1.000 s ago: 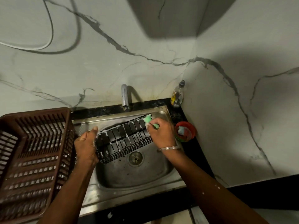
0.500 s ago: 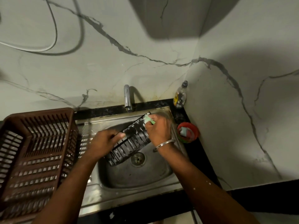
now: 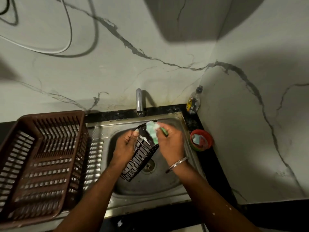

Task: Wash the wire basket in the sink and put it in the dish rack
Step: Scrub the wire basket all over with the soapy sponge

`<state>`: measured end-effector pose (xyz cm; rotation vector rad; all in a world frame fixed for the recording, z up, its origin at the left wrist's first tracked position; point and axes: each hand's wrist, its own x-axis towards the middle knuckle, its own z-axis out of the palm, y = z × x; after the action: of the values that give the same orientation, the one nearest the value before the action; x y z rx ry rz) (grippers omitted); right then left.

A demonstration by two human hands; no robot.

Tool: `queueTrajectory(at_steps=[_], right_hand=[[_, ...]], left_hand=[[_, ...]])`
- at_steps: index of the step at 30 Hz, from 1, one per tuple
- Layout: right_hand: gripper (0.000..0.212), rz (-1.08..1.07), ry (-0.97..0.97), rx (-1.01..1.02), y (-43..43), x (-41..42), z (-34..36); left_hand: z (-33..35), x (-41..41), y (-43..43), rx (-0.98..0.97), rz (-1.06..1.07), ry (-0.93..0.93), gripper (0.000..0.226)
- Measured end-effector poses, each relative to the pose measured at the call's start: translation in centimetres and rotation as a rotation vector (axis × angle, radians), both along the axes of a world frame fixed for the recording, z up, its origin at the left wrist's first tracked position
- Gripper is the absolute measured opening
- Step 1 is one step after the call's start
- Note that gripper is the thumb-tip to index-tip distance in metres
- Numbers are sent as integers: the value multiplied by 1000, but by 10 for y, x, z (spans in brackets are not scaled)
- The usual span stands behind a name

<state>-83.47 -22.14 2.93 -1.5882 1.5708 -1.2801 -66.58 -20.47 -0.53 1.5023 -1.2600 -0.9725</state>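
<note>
Scrubbing over the sink point(image 3: 158, 185), your left hand point(image 3: 124, 144) grips the sudsy wire basket point(image 3: 140, 159) while your right hand point(image 3: 170, 144) curls its fingers round the sponge point(image 3: 153, 131); rinsing and the dish rack point(image 3: 51, 114) are yet to come.

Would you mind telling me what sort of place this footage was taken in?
Most likely a home kitchen's washing-up corner: a steel sink with a tap over it, set in a dark counter; a brown plastic dish rack beside it; and a bottle, probably dish liquid, in the corner.
</note>
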Motion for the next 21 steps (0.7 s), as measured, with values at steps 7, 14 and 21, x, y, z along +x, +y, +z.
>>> queueTrajectory(at_steps=[7, 14, 21], right_hand=[[22, 205, 417, -243, -2, 14, -4], [20, 149, 394, -256, -5, 14, 1], [26, 318, 469, -424, -3, 4, 10]], left_hand=[[-7, -3, -3, -125, -43, 39, 42], [-12, 3, -7, -156, -70, 30, 37], [-12, 9, -11, -127, -51, 139, 33]])
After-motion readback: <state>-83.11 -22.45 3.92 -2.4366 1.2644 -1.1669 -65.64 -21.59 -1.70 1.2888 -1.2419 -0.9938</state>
